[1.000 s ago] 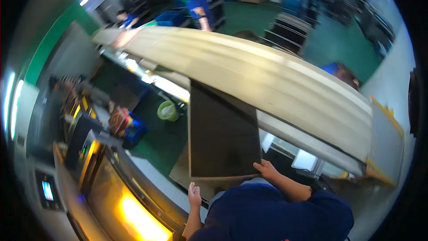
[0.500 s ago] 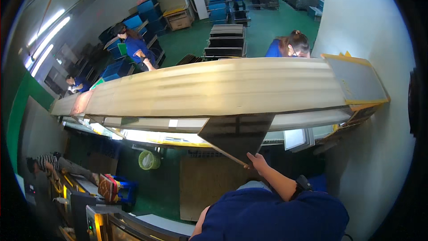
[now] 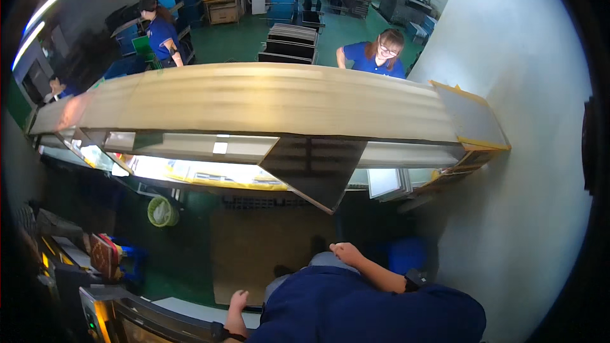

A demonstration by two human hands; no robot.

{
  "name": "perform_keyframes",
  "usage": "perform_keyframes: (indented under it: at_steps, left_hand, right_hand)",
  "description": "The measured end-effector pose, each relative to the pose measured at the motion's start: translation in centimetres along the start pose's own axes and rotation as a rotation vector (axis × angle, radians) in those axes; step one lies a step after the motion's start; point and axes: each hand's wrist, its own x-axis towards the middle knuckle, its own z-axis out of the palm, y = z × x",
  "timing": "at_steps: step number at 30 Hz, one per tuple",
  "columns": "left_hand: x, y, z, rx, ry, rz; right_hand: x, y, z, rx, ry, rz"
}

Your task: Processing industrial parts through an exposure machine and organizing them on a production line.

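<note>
My right hand (image 3: 346, 253) is in front of my waist, apart from everything, its fingers curled in with nothing visible in them. Down by my left side is my left hand (image 3: 239, 300), its fingers loosely curled and seemingly holding nothing, near a dark machine (image 3: 136, 317) at the lower left. Ahead of my right hand a dark, flat panel (image 3: 314, 165) slants down from the front edge of a long bench's cream-coloured cover (image 3: 254, 98). Its lower corner points toward me, and no hand touches it.
Beneath the cover is a lit work surface (image 3: 210, 170). Pale panels (image 3: 384, 183) stand at its right end, near a white wall (image 3: 502, 216). A green bin (image 3: 162, 211) and brown floor mat (image 3: 254, 241) lie this side. Co-workers in blue (image 3: 375, 60) (image 3: 164, 35) are beyond the bench.
My right hand has let go of the dark panel's lower corner and drawn back to my waist. My left hand has come into view. The view has shifted, and the co-worker at right has raised their head.
</note>
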Motion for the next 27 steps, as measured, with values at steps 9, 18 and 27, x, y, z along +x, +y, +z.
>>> perform_keyframes:
  at_steps: [9,18,27]
  left_hand:
    - [2.8,11.5,3.3,-0.290,-0.064,0.107]
    - [0.1,17.7,3.7,-0.362,-0.121,0.160]
    - [-2.9,30.8,3.5,-0.624,-0.017,0.295]
  right_hand:
    - [-1.2,-13.3,-4.0,-0.365,-0.076,-0.453]
    - [0.6,-23.9,-14.7,-0.355,0.572,-1.291]
    - [6.8,-27.1,-26.9,-0.086,1.027,-1.526]
